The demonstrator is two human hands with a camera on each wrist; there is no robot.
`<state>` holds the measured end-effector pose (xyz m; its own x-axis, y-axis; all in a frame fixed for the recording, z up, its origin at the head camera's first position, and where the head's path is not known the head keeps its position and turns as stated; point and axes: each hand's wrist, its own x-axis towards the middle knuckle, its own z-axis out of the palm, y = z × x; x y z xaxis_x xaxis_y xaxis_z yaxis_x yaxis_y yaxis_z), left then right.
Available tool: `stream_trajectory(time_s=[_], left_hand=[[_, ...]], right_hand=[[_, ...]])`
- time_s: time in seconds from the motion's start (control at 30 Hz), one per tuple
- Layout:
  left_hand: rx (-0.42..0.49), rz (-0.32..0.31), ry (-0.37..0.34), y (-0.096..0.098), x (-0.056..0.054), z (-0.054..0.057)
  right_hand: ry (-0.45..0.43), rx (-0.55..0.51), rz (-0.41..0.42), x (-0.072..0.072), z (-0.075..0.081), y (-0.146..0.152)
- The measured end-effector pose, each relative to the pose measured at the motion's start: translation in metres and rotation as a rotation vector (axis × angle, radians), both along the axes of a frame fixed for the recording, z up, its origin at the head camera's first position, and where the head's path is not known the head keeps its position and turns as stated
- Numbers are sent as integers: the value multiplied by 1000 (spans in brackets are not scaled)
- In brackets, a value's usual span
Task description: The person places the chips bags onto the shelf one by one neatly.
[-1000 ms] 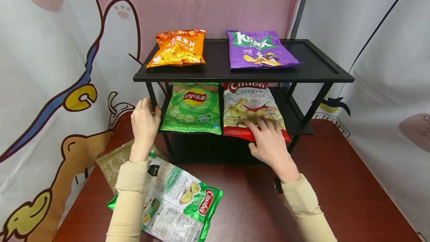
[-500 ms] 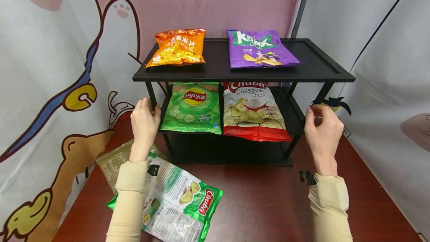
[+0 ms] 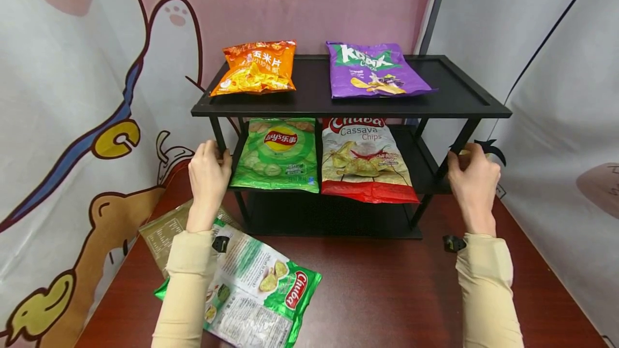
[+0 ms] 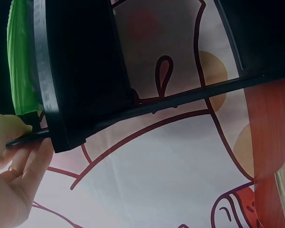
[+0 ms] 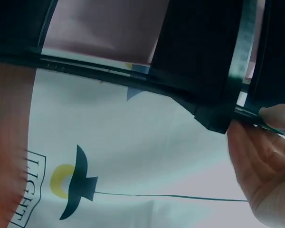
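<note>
A black tiered shelf (image 3: 309, 105) stands on the table. My left hand (image 3: 209, 179) grips its left front post just above the middle tier; in the left wrist view the thumb and fingers of that hand (image 4: 19, 166) pinch the thin bar. On the opposite side, my right hand (image 3: 475, 187) holds the right front post, its thumb and fingers (image 5: 249, 152) around the bar in the right wrist view. Between the hands, a green Lay's chip bag (image 3: 275, 157) and a red-and-cream Chuba cassava chip bag (image 3: 365, 162) lie side by side on the middle tier.
On the top tier sit an orange snack bag (image 3: 258, 69) and a purple chip bag (image 3: 374, 71). A green-and-white Chuba bag (image 3: 256, 289) and a gold bag (image 3: 166, 232) lie on the table (image 3: 367, 294) at front left, partly under the left forearm. Printed curtains hang behind.
My right hand has left the red-and-cream Chuba bag, moved right and taken hold of the right post. My left hand has stayed on the left post.
</note>
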<state>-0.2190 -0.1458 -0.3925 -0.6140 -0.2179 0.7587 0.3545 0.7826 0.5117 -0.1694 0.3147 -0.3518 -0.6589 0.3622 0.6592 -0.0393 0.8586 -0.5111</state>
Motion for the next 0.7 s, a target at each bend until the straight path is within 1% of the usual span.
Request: stream_trajectory(time_s=[0.1, 0.23, 0.33, 0.4, 0.47, 0.57, 0.63, 0.7], left_hand=[[6, 1, 0, 2, -1, 0], [27, 7, -7, 3, -1, 0], [23, 7, -33, 3, 2, 1], [3, 19, -63, 2, 6, 0], [-29, 32, -104, 3, 14, -4], [-87, 44, -155, 5, 32, -14], [-122, 36, -168, 9, 45, -20], [-151, 30, -148, 16, 58, -25]], right_hand=[[16, 61, 9, -1, 1, 3], [20, 99, 33, -2, 3, 6], [13, 111, 35, -3, 3, 6], [3, 115, 36, -3, 4, 5], [-5, 116, 41, -3, 4, 5], [-9, 117, 47, -3, 5, 5], [-5, 119, 47, -2, 5, 5], [1, 122, 47, -2, 5, 6]])
